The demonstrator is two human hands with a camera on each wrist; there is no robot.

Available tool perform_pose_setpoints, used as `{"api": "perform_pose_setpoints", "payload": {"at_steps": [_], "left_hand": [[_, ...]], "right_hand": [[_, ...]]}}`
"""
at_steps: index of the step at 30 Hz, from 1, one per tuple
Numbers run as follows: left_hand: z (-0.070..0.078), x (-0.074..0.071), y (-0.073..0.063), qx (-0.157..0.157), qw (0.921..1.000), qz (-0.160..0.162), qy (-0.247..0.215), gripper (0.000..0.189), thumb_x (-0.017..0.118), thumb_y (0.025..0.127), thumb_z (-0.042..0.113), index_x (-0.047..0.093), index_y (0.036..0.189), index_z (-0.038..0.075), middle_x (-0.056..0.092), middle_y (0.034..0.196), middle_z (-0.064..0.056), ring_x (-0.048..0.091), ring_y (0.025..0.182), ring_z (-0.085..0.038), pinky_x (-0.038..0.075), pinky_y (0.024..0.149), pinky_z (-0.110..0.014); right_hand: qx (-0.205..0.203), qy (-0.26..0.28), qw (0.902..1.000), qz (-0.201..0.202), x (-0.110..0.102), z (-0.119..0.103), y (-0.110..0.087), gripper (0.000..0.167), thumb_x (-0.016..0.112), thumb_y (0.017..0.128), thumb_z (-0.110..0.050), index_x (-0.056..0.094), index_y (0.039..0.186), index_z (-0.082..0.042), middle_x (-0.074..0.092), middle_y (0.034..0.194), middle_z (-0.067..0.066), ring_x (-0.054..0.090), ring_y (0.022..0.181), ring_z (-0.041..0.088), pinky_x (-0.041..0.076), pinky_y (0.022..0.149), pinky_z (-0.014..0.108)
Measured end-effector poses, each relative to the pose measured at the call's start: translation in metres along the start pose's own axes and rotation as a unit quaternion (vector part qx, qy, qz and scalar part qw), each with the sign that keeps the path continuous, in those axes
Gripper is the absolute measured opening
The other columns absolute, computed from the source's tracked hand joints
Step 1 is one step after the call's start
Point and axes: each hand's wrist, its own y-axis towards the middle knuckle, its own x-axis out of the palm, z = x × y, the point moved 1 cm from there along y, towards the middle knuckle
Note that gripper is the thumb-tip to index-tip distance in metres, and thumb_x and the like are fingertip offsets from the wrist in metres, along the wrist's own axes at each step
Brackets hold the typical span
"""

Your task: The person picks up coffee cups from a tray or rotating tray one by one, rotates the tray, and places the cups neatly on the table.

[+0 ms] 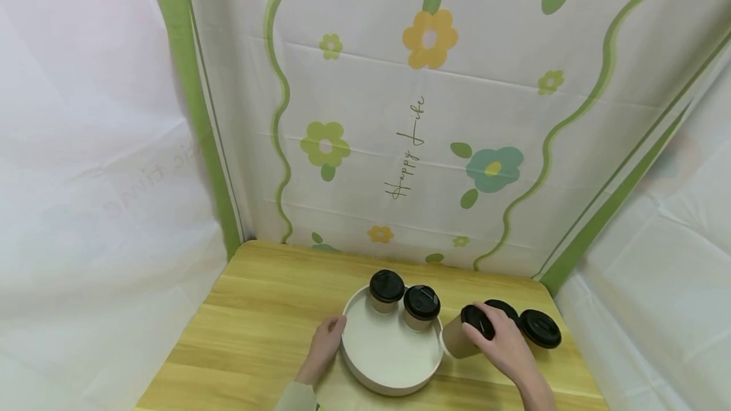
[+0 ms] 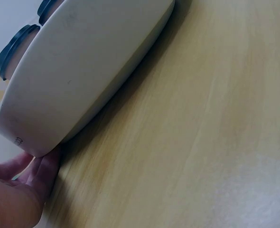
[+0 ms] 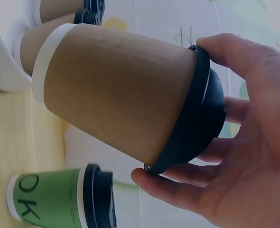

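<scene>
The right hand grips a brown paper coffee cup by its black plastic lid, thumb and fingers spread round the lid's rim, with the cup's body reaching away from the palm. The cup leans, its white-banded base pointing toward the right side of a round white tray. In the head view that base and the tray's rim come so close that I cannot tell whether they touch. The hand covers part of the lid there.

The left hand pinches the tray's left edge, one digit at the rim and the other fingers tucked low against its outside; the left wrist view cuts off most of this hand. A small dark mark on the tray's wall is too small to read.

Two lidded brown cups stand upright inside the tray, near its far side. Beyond the right hand, two more black lids show, one partly hidden behind the hand, the cups beneath mostly out of sight. The right wrist view shows a green cup with dark lettering, its end cut off by the frame; which of those lids it wears is unclear. Under everything lies a wood-grain table.
</scene>
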Motion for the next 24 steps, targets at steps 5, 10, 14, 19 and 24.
{"api": "perform_pose_setpoints", "payload": {"at_steps": [5, 10, 14, 19, 24], "left_hand": [[-0.002, 0.000, 0.002, -0.001, 1.0000, 0.000, -0.005, 0.066, 0.049, 0.097, 0.057, 0.057, 0.129, 0.000, 0.061, 0.127, -0.023, 0.057, 0.118, -0.041, 0.047, 0.101, -0.057], [-0.004, 0.000, 0.003, 0.007, 0.9999, -0.007, -0.007, 0.067, 0.048, 0.097, 0.058, 0.056, 0.130, 0.000, 0.062, 0.126, -0.022, 0.058, 0.117, -0.039, 0.048, 0.100, -0.056], [-0.005, 0.000, 0.004, 0.013, 0.9999, -0.004, -0.001, 0.067, 0.048, 0.097, 0.058, 0.057, 0.129, -0.001, 0.062, 0.126, -0.022, 0.059, 0.117, -0.039, 0.049, 0.099, -0.055], [-0.006, 0.000, 0.005, 0.008, 1.0000, 0.001, -0.001, 0.065, 0.049, 0.097, 0.057, 0.057, 0.129, 0.001, 0.062, 0.126, -0.022, 0.058, 0.118, -0.038, 0.048, 0.100, -0.055], [-0.005, 0.001, 0.004, 0.006, 1.0000, -0.002, -0.004, 0.069, 0.048, 0.096, 0.060, 0.057, 0.129, 0.001, 0.062, 0.126, -0.021, 0.059, 0.117, -0.038, 0.048, 0.100, -0.055]], "right_hand": [[0.019, 0.007, 0.9998, -0.005, -0.006, 0.011, 0.000, 0.073, 0.055, 0.093, -0.059, 0.043, 0.146, -0.011, 0.044, 0.147, 0.026, 0.041, 0.132, 0.052, 0.041, 0.100, 0.067], [0.053, 0.013, 0.9981, -0.030, -0.012, 0.023, -0.001, 0.078, 0.052, 0.094, -0.062, 0.038, 0.149, -0.010, 0.038, 0.152, 0.027, 0.035, 0.136, 0.053, 0.036, 0.104, 0.070], [0.072, 0.016, 0.9961, -0.048, -0.015, 0.033, -0.003, 0.079, 0.051, 0.094, -0.062, 0.035, 0.150, -0.009, 0.035, 0.152, 0.029, 0.034, 0.136, 0.054, 0.036, 0.103, 0.070], [0.083, 0.012, 0.9950, -0.054, -0.015, 0.044, -0.005, 0.081, 0.050, 0.094, -0.063, 0.034, 0.150, -0.007, 0.034, 0.151, 0.031, 0.033, 0.135, 0.055, 0.037, 0.102, 0.070], [0.093, 0.006, 0.9939, -0.059, -0.015, 0.058, -0.005, 0.084, 0.048, 0.094, -0.065, 0.033, 0.151, -0.005, 0.033, 0.151, 0.033, 0.032, 0.135, 0.056, 0.037, 0.101, 0.070]]}}
